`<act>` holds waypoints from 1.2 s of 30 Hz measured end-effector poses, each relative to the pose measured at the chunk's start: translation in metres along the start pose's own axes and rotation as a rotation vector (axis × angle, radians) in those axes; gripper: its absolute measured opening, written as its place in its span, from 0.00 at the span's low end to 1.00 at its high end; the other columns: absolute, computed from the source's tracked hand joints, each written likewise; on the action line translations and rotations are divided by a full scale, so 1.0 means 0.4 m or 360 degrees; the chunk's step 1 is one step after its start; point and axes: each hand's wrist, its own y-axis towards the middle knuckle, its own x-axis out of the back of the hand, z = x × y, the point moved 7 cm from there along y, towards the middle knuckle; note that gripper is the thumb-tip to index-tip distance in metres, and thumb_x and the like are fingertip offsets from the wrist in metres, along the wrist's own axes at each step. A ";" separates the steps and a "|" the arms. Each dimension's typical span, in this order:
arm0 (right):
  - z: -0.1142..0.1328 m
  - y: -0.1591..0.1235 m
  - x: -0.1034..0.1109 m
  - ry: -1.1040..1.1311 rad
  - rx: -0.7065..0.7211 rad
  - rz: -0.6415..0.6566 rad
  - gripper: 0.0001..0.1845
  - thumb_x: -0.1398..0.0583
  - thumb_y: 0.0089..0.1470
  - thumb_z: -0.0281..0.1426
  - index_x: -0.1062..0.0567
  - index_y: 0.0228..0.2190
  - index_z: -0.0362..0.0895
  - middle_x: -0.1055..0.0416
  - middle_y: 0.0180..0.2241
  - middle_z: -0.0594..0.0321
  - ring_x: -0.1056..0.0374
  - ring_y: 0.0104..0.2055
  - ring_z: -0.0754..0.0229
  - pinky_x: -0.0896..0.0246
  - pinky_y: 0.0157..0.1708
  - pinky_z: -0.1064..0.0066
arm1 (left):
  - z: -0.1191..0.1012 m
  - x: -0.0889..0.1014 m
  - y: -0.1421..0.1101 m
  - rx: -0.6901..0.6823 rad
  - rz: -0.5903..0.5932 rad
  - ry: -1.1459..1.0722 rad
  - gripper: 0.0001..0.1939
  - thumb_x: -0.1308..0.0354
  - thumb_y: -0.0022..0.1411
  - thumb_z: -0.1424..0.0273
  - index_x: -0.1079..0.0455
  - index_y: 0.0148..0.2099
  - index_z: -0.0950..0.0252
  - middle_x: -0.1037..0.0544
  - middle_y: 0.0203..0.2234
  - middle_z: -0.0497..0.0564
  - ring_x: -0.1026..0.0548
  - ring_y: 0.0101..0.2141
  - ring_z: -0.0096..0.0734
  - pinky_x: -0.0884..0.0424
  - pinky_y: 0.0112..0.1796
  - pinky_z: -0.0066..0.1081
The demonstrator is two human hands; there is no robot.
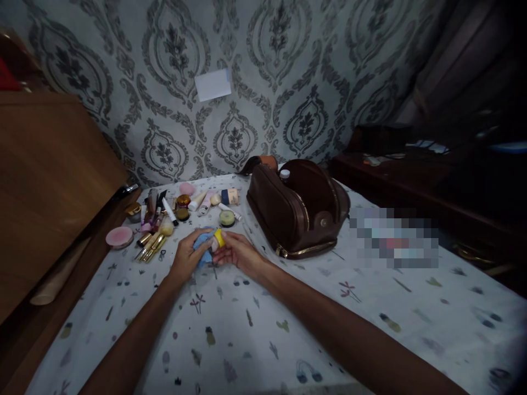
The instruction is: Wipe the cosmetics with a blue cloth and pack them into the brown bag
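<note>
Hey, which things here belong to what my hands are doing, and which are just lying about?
In the job:
blue cloth, in the left hand
small yellow-and-pale item, in the right hand
probably the cosmetics and open brown bag nearby

Apparently just lying about:
beige roll-like object, far left
pale items on the dark furniture, right

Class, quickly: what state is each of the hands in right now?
Left hand: closed, holding a blue cloth.
Right hand: closed, gripping a small yellow-ended item.

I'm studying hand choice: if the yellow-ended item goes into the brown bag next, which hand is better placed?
Likely the right hand: it grips the yellow-ended item and sits nearer the open brown bag, while the left hand holds the blue cloth.
</note>
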 end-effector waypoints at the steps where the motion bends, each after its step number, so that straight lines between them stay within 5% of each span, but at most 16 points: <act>1: 0.000 0.000 0.002 0.0000 0.0004 -0.0014 0.19 0.38 0.57 0.46 0.28 0.33 0.41 0.24 0.22 0.62 0.25 0.23 0.62 0.32 0.23 0.76 | -0.006 0.003 0.000 -0.0049 -0.0035 0.0020 0.15 0.43 0.64 0.60 0.25 0.46 0.65 0.20 0.40 0.53 0.23 0.43 0.39 0.29 0.46 0.34; 5: -0.001 -0.002 0.004 -0.0006 0.0029 -0.0033 0.21 0.36 0.55 0.48 0.30 0.34 0.42 0.24 0.22 0.63 0.25 0.22 0.62 0.31 0.23 0.75 | -0.032 0.000 -0.005 -0.0281 -0.0013 0.0186 0.11 0.43 0.65 0.63 0.27 0.44 0.63 0.23 0.37 0.52 0.25 0.40 0.36 0.30 0.44 0.34; 10: 0.006 -0.009 0.002 -0.0027 0.0111 -0.0037 0.26 0.34 0.50 0.51 0.32 0.33 0.43 0.24 0.24 0.65 0.26 0.22 0.63 0.33 0.21 0.76 | -0.043 -0.021 -0.014 -0.0404 0.0133 0.0314 0.17 0.39 0.62 0.63 0.32 0.51 0.62 0.26 0.40 0.52 0.27 0.42 0.36 0.30 0.44 0.34; 15: 0.005 -0.010 -0.003 -0.0015 0.0089 -0.0070 0.26 0.32 0.46 0.52 0.32 0.31 0.43 0.25 0.24 0.65 0.28 0.24 0.64 0.33 0.24 0.74 | -0.021 -0.013 -0.007 -0.0172 0.0129 0.0187 0.17 0.41 0.63 0.62 0.33 0.52 0.63 0.25 0.43 0.52 0.26 0.44 0.37 0.31 0.47 0.34; 19: 0.018 -0.017 0.004 -0.0003 0.0187 -0.0154 0.26 0.29 0.44 0.43 0.29 0.41 0.45 0.26 0.25 0.68 0.28 0.25 0.64 0.35 0.25 0.75 | 0.014 -0.004 -0.001 0.0084 0.0135 0.0045 0.17 0.44 0.64 0.61 0.32 0.52 0.63 0.24 0.42 0.50 0.26 0.41 0.35 0.31 0.43 0.31; 23: 0.027 -0.018 0.007 -0.0042 0.0209 -0.0135 0.30 0.28 0.41 0.41 0.28 0.44 0.44 0.26 0.24 0.69 0.30 0.24 0.66 0.37 0.25 0.76 | 0.022 -0.005 0.000 0.0119 0.0116 -0.0019 0.15 0.44 0.63 0.60 0.30 0.48 0.63 0.24 0.39 0.49 0.26 0.37 0.34 0.30 0.40 0.31; 30: 0.010 -0.007 0.011 -0.0261 0.0135 -0.0184 0.29 0.30 0.41 0.52 0.33 0.33 0.45 0.28 0.19 0.69 0.34 0.17 0.67 0.42 0.16 0.78 | -0.018 0.009 0.001 -0.0194 -0.0040 0.0130 0.10 0.45 0.65 0.63 0.28 0.37 0.63 0.26 0.30 0.49 0.27 0.35 0.34 0.31 0.39 0.32; 36: 0.016 -0.011 0.009 -0.0243 0.0073 -0.0187 0.26 0.36 0.50 0.54 0.34 0.31 0.44 0.29 0.17 0.68 0.34 0.16 0.66 0.43 0.14 0.78 | -0.038 -0.019 -0.010 -0.0349 0.0108 0.0286 0.17 0.40 0.62 0.61 0.30 0.52 0.61 0.24 0.44 0.55 0.27 0.46 0.40 0.32 0.49 0.39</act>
